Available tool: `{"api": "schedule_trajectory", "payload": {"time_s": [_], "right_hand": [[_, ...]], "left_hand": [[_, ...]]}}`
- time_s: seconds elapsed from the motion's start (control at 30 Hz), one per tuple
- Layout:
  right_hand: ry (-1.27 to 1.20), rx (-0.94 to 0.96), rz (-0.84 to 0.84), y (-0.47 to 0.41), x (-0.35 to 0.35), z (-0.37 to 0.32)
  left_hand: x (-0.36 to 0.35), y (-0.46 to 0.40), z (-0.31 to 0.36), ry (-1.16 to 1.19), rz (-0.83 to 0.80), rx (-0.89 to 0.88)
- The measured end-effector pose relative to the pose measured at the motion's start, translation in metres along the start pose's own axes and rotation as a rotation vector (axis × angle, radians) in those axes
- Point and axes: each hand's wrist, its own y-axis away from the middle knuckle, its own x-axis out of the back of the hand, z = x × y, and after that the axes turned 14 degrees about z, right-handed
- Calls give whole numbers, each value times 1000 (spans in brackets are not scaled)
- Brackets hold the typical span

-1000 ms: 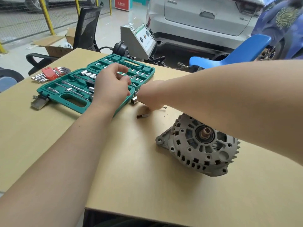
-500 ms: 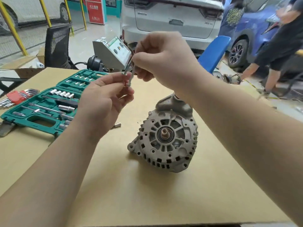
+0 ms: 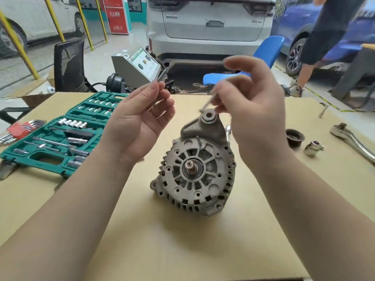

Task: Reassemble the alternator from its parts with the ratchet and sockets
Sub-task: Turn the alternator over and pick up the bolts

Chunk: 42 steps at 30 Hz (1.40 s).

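Note:
The grey alternator (image 3: 195, 173) stands on the cardboard-covered table (image 3: 182, 240), its shaft end facing me. Above and left of it, my left hand (image 3: 138, 126) pinches a small metal socket (image 3: 162, 75) between thumb and fingertips. To the right, my right hand (image 3: 251, 102) pinches a long thin bolt (image 3: 207, 103), blurred, whose tip hangs just above the alternator's top mounting ear. A ratchet (image 3: 353, 140) lies at the table's right edge, with a loose socket (image 3: 313, 148) and a dark pulley (image 3: 294, 137) beside it.
An open green socket case (image 3: 58, 136) sits at the left with a red hex-key set (image 3: 17, 129) beyond it. Behind the table are a grey tester box (image 3: 138, 66), a black chair, a blue chair, parked cars and a person standing at the right.
Both hands left the socket case and rose above the alternator, then drew apart: the left keeps the socket, the right now holds the bolt lower, near the mounting ear. The view shifted right.

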Motion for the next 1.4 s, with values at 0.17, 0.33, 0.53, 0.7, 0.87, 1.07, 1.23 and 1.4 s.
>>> {"api": "schedule_trajectory", "payload": {"time_s": [0.17,0.33,0.53,0.7,0.87,1.07,1.23,1.4], "right_hand": [[-131,-305,464,26,27,29],[-66,-620,590,56,29,59],[12,-581,395,41,23,68],[31,-573,273,11,-1,88],[53,-596,192,-10,-29,106],[-159,-559,-28,-24,-9,123],[33,-216,-121,-24,5,121],[150,90,-81,-17,8,105]], "left_hand": [[14,-7,-23,-20,139,-1],[15,-4,-59,-359,274,-115],[19,-3,-65,-398,312,-91],[26,-9,-59,-391,391,-223],[29,-29,-46,-393,438,-263],[41,-31,-48,-398,383,-261],[47,-28,-52,-446,361,-315],[48,-27,-53,-458,388,-332]]}}
